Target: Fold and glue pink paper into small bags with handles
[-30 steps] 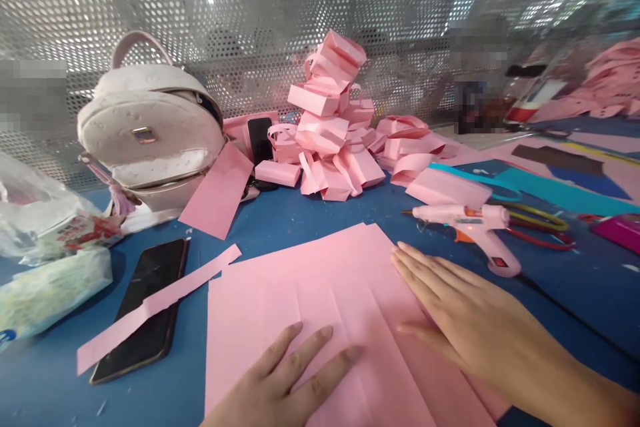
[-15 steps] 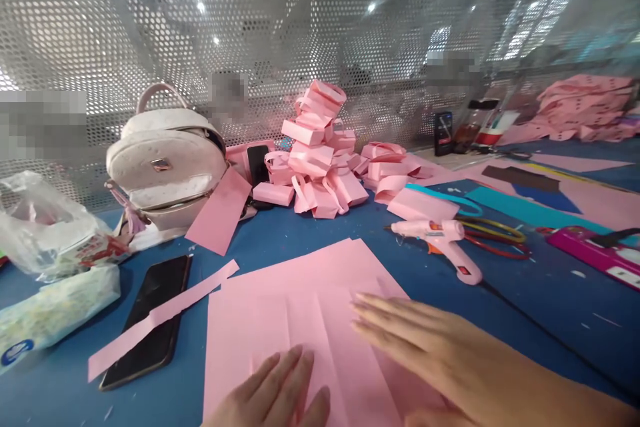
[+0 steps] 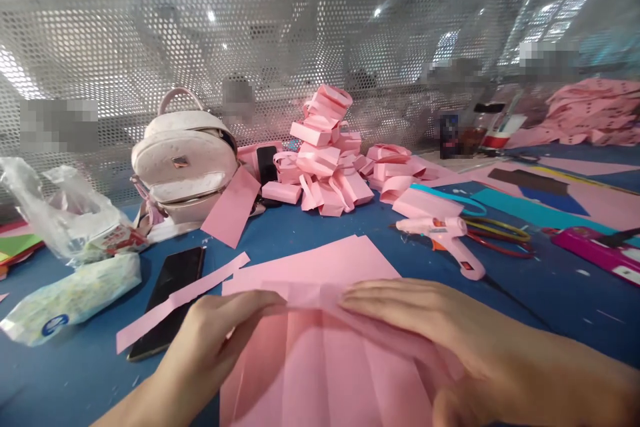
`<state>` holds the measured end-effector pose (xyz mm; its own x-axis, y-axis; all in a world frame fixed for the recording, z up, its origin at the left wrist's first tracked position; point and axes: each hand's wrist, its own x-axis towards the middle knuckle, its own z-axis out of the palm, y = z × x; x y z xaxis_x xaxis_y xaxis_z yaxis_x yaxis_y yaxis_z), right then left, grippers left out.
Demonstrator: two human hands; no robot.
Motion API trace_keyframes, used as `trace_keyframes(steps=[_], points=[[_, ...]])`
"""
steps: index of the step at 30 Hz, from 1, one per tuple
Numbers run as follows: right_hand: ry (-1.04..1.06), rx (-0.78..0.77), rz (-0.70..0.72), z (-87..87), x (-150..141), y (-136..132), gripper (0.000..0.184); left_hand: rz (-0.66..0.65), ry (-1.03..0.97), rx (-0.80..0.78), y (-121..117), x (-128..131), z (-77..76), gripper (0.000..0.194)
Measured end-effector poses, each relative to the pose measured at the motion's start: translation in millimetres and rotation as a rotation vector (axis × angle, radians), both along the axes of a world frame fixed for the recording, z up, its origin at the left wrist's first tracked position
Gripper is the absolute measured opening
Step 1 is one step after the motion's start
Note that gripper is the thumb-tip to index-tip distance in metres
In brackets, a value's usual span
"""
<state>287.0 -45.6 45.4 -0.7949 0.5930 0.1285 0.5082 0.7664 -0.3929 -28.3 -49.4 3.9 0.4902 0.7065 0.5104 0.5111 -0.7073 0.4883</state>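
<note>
A creased pink paper sheet (image 3: pixel 345 373) is raised at its far edge, over more pink paper (image 3: pixel 320 257) lying flat on the table. My left hand (image 3: pixel 215 330) is closed on the left part of that raised edge, fingers on top. On the right part, my right hand (image 3: pixel 430 320) grips the same sheet with its fingers over the edge; its thumb is low and partly cut off by the frame. Several lengthwise creases run down the sheet towards me. A pink paper strip (image 3: pixel 183 297) lies across a black phone (image 3: pixel 173 273), left of my left hand.
A pink glue gun (image 3: pixel 443 233) with a cord lies to the right. Folded pink paper pieces (image 3: pixel 325 153) are heaped at the back beside a white backpack (image 3: pixel 185 153). A tissue pack (image 3: pixel 75 297) and a plastic bag (image 3: pixel 75 213) lie left; a magenta power strip (image 3: pixel 595 250) is far right.
My hands have gone from lying flat on the creased sheet to gripping its far edge, which is now lifted. The left hand moved up and left. The view has shifted slightly.
</note>
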Motion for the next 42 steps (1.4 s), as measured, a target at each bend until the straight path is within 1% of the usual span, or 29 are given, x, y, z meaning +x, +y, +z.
trace_keyframes(steps=[1, 2, 4, 5, 7, 9, 10, 11, 12, 14, 15, 16, 18, 20, 21, 23, 24, 26, 27, 29, 31, 33, 35, 36, 37, 39, 40, 42], points=[[0.014, 0.003, -0.024, 0.4, -1.7, 1.4, 0.068, 0.061, -0.039, 0.025, 0.1, -1.5, 2.4, 0.027], [0.027, 0.012, -0.075, -1.0, -3.1, 3.6, 0.058, 0.123, -0.081, 0.042, 0.6, -2.9, 4.5, 0.024], [0.06, 0.022, -0.235, -8.8, -4.8, 10.8, 0.037, 0.238, -0.175, 0.03, 3.2, -5.5, 7.5, 0.019], [0.082, 0.008, -0.332, -14.3, -5.0, 15.6, 0.037, 0.277, -0.227, 0.003, 5.4, -6.6, 8.0, 0.017], [0.138, -0.054, -0.483, -25.9, -4.5, 26.6, 0.048, 0.332, -0.332, -0.079, 11.5, -8.3, 6.8, 0.019], [0.211, -0.153, -0.556, -34.9, -3.8, 37.4, 0.052, 0.355, -0.415, -0.186, 18.9, -8.8, 2.9, 0.03], [0.26, -0.206, -0.564, -37.9, -3.6, 42.0, 0.052, 0.346, -0.443, -0.256, 22.5, -8.5, 0.4, 0.033], [0.312, -0.258, -0.561, -39.8, -3.6, 45.7, 0.051, 0.312, -0.463, -0.339, 25.9, -8.0, -2.2, 0.032], [0.369, -0.305, -0.551, -40.8, -3.7, 48.5, 0.05, 0.246, -0.475, -0.435, 28.7, -7.1, -4.5, 0.029], [0.472, -0.379, -0.537, -41.5, -3.7, 51.6, 0.046, 0.076, -0.482, -0.607, 32.1, -5.2, -8.3, 0.027], [0.511, -0.405, -0.546, -41.6, -3.5, 52.2, 0.044, 0.009, -0.479, -0.671, 32.8, -4.6, -9.9, 0.029], [0.541, -0.428, -0.567, -41.8, -3.1, 52.4, 0.043, -0.023, -0.469, -0.718, 33.0, -4.6, -11.4, 0.03], [0.588, -0.474, -0.616, -41.8, -1.9, 52.7, 0.043, -0.008, -0.451, -0.785, 33.1, -6.3, -14.9, 0.028], [0.63, -0.54, -0.609, -40.9, -0.5, 53.6, 0.045, 0.037, -0.469, -0.865, 34.0, -10.0, -19.2, 0.028], [0.648, -0.572, -0.575, -40.0, 0.2, 54.4, 0.044, 0.046, -0.491, -0.901, 35.0, -12.0, -21.2, 0.03], [0.656, -0.611, -0.448, -37.5, 1.8, 56.2, 0.035, 0.017, -0.548, -0.939, 37.4, -15.7, -23.5, 0.031], [0.652, -0.614, -0.389, -36.2, 2.6, 57.0, 0.029, -0.004, -0.565, -0.947, 38.6, -17.1, -23.6, 0.028], [0.644, -0.604, -0.315, -34.0, 4.1, 58.0, 0.022, -0.051, -0.573, -0.954, 40.2, -19.0, -21.8, 0.021], [0.641, -0.604, -0.302, -33.3, 4.7, 58.1, 0.02, -0.067, -0.572, -0.961, 40.6, -19.6, -20.4, 0.02], [0.639, -0.603, -0.34, -32.9, 5.4, 57.8, 0.02, -0.088, -0.555, -0.98, 41.1, -20.3, -17.7, 0.025], [0.625, -0.623, -0.4, -33.4, 5.2, 57.7, 0.022, -0.1, -0.552, -0.969, 41.5, -20.2, -16.3, 0.032], [0.619, -0.69, -0.431, -34.2, 4.1, 58.2, 0.031, -0.083, -0.538, -0.927, 41.8, -19.2, -15.8, 0.035], [0.61, -0.727, -0.428, -34.1, 1.8, 59.2, 0.038, -0.012, -0.48, -0.832, 41.3, -17.0, -14.9, 0.031], [0.589, -0.706, -0.422, -33.3, 0.2, 59.4, 0.04, 0.031, -0.442, -0.769, 40.4, -15.6, -14.0, 0.027], [0.557, -0.655, -0.424, -31.8, -1.7, 59.3, 0.042, 0.077, -0.41, -0.697, 39.0, -14.2, -12.5, 0.026], [0.487, -0.494, -0.443, -26.3, -5.6, 57.5, 0.043, 0.164, -0.383, -0.535, 34.0, -12.4, -8.0, 0.033], [0.467, -0.396, -0.456, -22.4, -7.1, 55.8, 0.037, 0.193, -0.378, -0.443, 30.3, -12.5, -4.9, 0.038], [0.485, -0.158, -0.454, -13.8, -8.0, 51.4, 0.019, 0.236, -0.331, -0.19, 20.9, -14.6, 2.0, 0.034]])
